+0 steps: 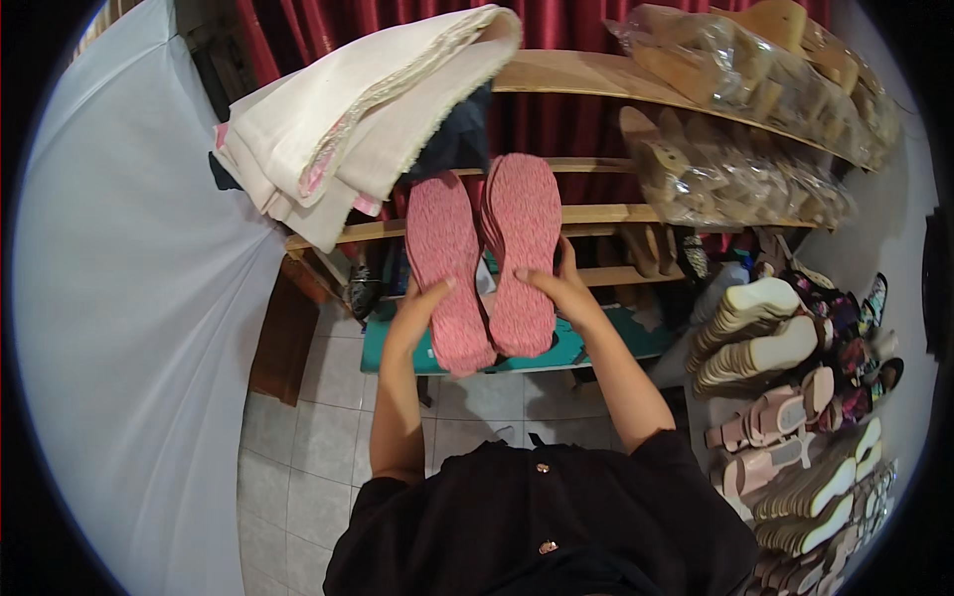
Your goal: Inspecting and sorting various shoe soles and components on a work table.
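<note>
Two stacks of pink, fuzzy-textured shoe insoles are held up side by side in front of me. My left hand point(421, 310) grips the left stack of insoles point(443, 238), its thumb laid across the top sole. Around the right stack of insoles point(525, 214) my right hand point(558, 290) is closed, thumb on top and fingers at the outer edge. Several layers show along the sides of both stacks. Below them lies a teal bench top point(616, 333), partly covered by my hands and the insoles.
Folded cream cloth point(368, 109) drapes over the wooden shelf point(586, 77) at the upper left. Plastic-wrapped shoe lasts point(715, 174) fill the shelves at upper right. Stacked cream soles point(765, 338) and pink sandals point(760, 422) stand along the right. A white sheet point(139, 298) hangs at left.
</note>
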`<state>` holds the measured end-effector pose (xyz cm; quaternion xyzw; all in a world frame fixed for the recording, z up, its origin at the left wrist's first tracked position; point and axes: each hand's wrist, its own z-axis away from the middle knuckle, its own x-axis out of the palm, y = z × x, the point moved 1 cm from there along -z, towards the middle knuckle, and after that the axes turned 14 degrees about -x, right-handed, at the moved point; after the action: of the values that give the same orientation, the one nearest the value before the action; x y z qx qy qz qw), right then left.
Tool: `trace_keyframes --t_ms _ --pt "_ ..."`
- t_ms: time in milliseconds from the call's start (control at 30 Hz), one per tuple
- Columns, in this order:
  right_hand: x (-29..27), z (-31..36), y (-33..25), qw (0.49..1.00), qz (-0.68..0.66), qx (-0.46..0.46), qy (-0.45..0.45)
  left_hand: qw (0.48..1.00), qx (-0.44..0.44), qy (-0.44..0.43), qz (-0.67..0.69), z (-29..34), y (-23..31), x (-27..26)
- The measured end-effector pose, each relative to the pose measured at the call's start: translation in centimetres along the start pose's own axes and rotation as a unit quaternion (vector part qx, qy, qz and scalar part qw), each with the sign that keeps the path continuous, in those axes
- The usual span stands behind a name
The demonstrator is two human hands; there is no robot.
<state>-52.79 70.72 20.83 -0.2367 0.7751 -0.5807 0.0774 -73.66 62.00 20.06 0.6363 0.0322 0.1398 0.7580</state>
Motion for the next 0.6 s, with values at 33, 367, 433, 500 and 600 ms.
trace_keyframes --t_ms 33,367,433,500,600 --pt "-1.3 2.3 -0.3 1.000 0.002 -0.015 0.011 1.000 0.027 0.001 -0.003 0.9 -1.2 1.4" --pt "-12.2 25.7 -5.3 0.975 0.028 -0.079 0.208 0.967 0.187 -0.130 -0.117 8.7 -8.8 18.2" --pt "-13.9 31.5 -5.9 0.957 0.069 -0.085 0.270 0.944 0.226 -0.179 -0.160 10.2 -10.7 21.8" --pt "-14.4 37.3 -6.3 0.931 0.110 -0.095 0.336 0.915 0.248 -0.277 -0.156 11.9 -12.5 25.4" --pt "-13.7 46.6 -6.7 0.873 0.204 -0.039 0.441 0.866 0.236 -0.412 -0.158 15.9 -14.8 30.2"
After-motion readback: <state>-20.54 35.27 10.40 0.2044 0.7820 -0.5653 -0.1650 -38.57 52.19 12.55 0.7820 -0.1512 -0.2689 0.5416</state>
